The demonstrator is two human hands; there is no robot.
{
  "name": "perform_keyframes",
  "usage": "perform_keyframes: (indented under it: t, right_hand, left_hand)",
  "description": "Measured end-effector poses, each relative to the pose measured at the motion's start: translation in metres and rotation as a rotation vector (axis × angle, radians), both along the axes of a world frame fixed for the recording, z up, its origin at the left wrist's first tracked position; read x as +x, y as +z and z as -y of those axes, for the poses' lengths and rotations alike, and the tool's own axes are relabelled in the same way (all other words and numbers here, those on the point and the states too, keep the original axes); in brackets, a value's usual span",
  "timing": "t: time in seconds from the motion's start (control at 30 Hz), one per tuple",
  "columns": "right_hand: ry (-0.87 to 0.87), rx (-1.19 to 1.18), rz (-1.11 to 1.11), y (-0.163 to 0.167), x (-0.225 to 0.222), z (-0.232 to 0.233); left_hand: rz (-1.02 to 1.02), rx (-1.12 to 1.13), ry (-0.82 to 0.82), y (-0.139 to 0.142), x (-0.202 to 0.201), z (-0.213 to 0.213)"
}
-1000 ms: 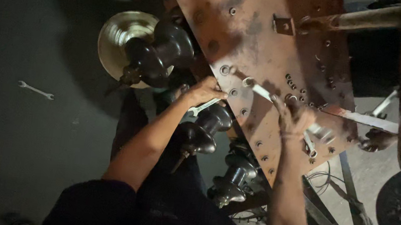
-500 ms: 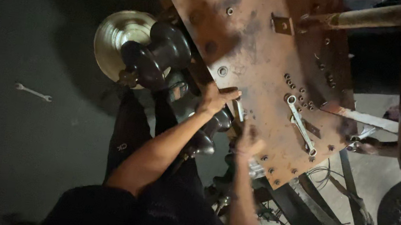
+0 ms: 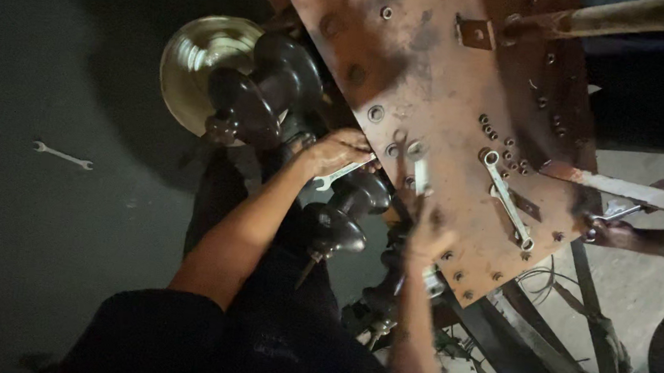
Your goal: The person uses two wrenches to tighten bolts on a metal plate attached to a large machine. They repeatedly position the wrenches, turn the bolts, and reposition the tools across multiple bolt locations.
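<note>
Head view: the left hand [image 3: 336, 152] is curling shut around a small spanner [image 3: 340, 172] at the lower-left edge of the rusty steel plate [image 3: 444, 83], just above a dark ribbed insulator [image 3: 346, 213]. The right hand [image 3: 430, 238] is pinching the lower end of a second wrench [image 3: 421, 174], whose ring end is sitting over a bolt near the plate's middle. In my judgement the biggest risk is a slip: the bolts are looking corroded, so a wrench could be jumping off a head and driving knuckles into the plate edge. The light is dim, so a dropped nut could be vanishing into the dark floor. A knock from a swinging tool could be chipping an insulator.

Counting: two hands are working; four spanners are showing, two held, one long spanner [image 3: 507, 200] lying loose on the plate, one lying on the floor [image 3: 62, 154] well apart to the left. Three insulators are showing, including the large one [image 3: 264, 91] beside a brass-coloured bowl [image 3: 192, 62]. One plate. The bolts and holes are too many and too small for counting surely.
</note>
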State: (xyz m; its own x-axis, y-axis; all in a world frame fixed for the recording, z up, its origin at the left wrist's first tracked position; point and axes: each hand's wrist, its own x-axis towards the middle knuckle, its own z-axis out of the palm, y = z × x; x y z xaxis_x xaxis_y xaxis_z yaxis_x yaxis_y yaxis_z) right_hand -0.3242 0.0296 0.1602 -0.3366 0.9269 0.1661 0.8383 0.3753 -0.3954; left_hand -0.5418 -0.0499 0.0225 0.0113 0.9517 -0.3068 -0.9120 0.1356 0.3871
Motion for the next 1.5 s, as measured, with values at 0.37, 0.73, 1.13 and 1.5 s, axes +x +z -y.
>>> perform_keyframes:
  t: [0.37,0.73,1.13,1.5]
  right_hand:
    - [-0.129,-0.251,0.192,-0.036,0.004,0.037]
    - [0.86,0.173,0.226,0.027,-0.055,-0.19]
    - [-0.201,-0.401,-0.276,-0.081,0.009,0.046]
    - [0.708,-0.142,0.295,0.02,-0.051,-0.156]
  left_hand:
    - [0.054,-0.155,-0.109,-0.007,-0.004,-0.014]
    - [-0.278,-0.08,-0.443,-0.013,-0.042,-0.036]
    - [0.153,-0.03,0.008,-0.024,0.008,-0.012]
    - [-0.038,-0.196,-0.436,-0.013,-0.042,-0.043]
